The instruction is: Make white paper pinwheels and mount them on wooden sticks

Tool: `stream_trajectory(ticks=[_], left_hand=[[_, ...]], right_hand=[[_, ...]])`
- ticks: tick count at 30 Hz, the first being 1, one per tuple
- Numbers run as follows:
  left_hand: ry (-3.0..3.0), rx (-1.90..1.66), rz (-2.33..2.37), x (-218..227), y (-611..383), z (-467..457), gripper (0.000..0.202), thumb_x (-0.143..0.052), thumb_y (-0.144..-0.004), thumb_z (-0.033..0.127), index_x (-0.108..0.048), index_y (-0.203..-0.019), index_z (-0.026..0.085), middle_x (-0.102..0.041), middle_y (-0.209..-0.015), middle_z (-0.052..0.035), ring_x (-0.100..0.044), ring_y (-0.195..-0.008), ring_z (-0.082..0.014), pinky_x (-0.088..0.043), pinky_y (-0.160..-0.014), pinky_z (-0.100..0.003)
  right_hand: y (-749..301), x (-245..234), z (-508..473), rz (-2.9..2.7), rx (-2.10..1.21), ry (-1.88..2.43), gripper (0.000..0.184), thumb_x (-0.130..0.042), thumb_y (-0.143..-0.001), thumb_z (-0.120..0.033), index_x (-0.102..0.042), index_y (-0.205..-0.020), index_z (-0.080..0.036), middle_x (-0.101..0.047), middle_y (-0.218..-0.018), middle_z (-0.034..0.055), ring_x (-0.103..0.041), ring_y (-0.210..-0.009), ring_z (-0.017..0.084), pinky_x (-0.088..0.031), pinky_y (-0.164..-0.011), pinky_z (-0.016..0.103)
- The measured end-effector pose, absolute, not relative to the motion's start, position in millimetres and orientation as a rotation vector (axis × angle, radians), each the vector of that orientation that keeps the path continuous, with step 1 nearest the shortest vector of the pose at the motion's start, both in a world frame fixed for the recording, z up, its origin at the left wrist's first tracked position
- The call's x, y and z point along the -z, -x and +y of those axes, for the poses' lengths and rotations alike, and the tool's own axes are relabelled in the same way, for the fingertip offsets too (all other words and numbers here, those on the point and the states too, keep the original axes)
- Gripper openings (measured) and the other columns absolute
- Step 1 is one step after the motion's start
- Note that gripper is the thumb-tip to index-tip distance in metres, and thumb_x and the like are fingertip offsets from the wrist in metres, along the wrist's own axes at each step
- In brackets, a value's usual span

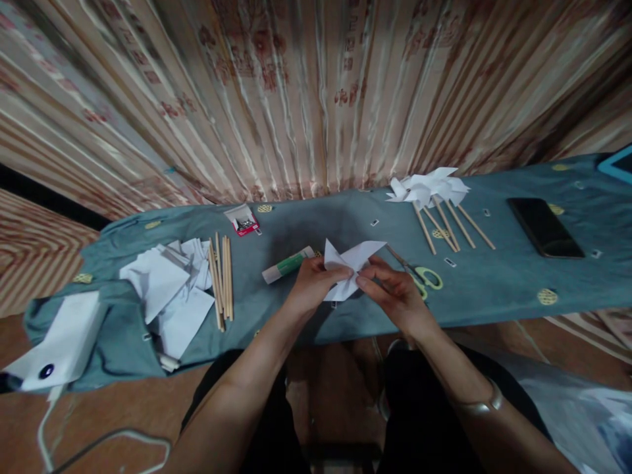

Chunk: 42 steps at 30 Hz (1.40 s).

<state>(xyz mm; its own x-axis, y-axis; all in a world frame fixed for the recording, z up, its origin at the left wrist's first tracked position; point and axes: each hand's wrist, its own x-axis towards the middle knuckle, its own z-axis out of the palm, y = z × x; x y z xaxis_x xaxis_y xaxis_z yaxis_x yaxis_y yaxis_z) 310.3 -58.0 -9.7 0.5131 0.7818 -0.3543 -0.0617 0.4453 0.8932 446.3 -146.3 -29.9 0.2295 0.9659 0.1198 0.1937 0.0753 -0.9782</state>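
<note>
A white paper pinwheel [353,253] is held up over the middle of the cloth-covered table. My left hand [316,280] grips it from the left, thumb pressed near its centre. From the other side my right hand [392,289] pinches the folded paper close to the same centre. Whether a pin sits between the fingertips is too small to tell. Behind my right hand lie scissors [428,278] with light green handles, partly hidden. A green and white glue stick [289,264] rests just left of my left hand.
Several wooden sticks [227,280] lie beside a pile of white paper [162,276] on the left. A small red box [244,224] of pins stands farther back. Finished pinwheels [432,187] on sticks, a black phone [546,227] and a white power strip [69,336] share the table [484,289].
</note>
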Motion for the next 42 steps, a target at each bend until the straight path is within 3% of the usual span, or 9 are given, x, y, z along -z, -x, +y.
stream_trajectory(ticks=[17, 21, 27, 31, 37, 42], left_hand=[[-0.972, -0.647, 0.919, 8.1, -312.7, -61.3, 0.012, -0.074, -0.05, 0.019, -0.066, -0.054, 0.012, -0.058, -0.05, 0.0012, -0.048, -0.046, -0.0093, -0.033, -0.048, -0.022], [-0.969, -0.659, 0.925, 7.2, -312.7, -61.5, 0.013, -0.075, -0.048, 0.02, -0.066, -0.054, 0.012, -0.058, -0.05, 0.0014, -0.048, -0.046, -0.0088, -0.033, -0.048, -0.022], [-0.917, -0.695, 0.897, 9.3, -314.0, -62.8, 0.015, -0.076, -0.047, 0.021, -0.069, -0.057, 0.012, -0.061, -0.053, 0.0004, -0.051, -0.049, -0.0097, -0.036, -0.051, -0.022], [-0.92, -0.681, 0.896, 11.1, -314.2, -62.9, 0.014, -0.076, -0.048, 0.02, -0.066, -0.054, 0.012, -0.058, -0.05, 0.0014, -0.048, -0.047, -0.0085, -0.033, -0.049, -0.022], [-0.922, -0.688, 0.899, 13.2, -313.5, -63.0, 0.015, -0.076, -0.049, 0.019, -0.065, -0.054, 0.012, -0.057, -0.05, 0.0021, -0.047, -0.048, -0.0084, -0.033, -0.05, -0.022], [-0.904, -0.668, 0.891, 14.4, -313.1, -62.8, 0.012, -0.074, -0.053, 0.018, -0.064, -0.055, 0.013, -0.057, -0.052, 0.0023, -0.047, -0.047, -0.0085, -0.033, -0.051, -0.023]], right_hand=[[-444.9, 27.8, -144.9, -1.207, -0.841, 1.343, 0.025, -0.064, -0.085, -0.041, -0.064, -0.066, -0.024, -0.059, -0.079, 0.0009, -0.057, -0.093, 0.02, -0.04, -0.098, 0.036], [-443.9, 30.5, -144.4, -1.16, -0.864, 1.339, 0.025, -0.066, -0.083, -0.042, -0.065, -0.067, -0.023, -0.058, -0.087, 0.0018, -0.058, -0.093, 0.02, -0.041, -0.097, 0.037], [-443.1, 31.6, -145.7, -1.065, -0.861, 1.368, 0.021, -0.07, -0.079, -0.043, -0.068, -0.069, -0.024, -0.063, -0.093, 0.0037, -0.055, -0.111, 0.025, -0.035, -0.105, 0.041], [-442.5, 30.0, -145.1, -1.075, -0.88, 1.352, 0.023, -0.068, -0.081, -0.043, -0.068, -0.069, -0.023, -0.064, -0.098, 0.004, -0.059, -0.102, 0.023, -0.042, -0.099, 0.04], [-443.1, 30.8, -142.8, -1.132, -0.824, 1.357, 0.025, -0.068, -0.081, -0.043, -0.069, -0.067, -0.023, -0.065, -0.091, 0.0031, -0.06, -0.096, 0.021, -0.043, -0.097, 0.039], [-443.8, 33.4, -143.1, -1.147, -0.742, 1.419, 0.024, -0.069, -0.079, -0.046, -0.07, -0.067, -0.025, -0.067, -0.08, 0.0027, -0.06, -0.108, 0.026, -0.041, -0.103, 0.042]])
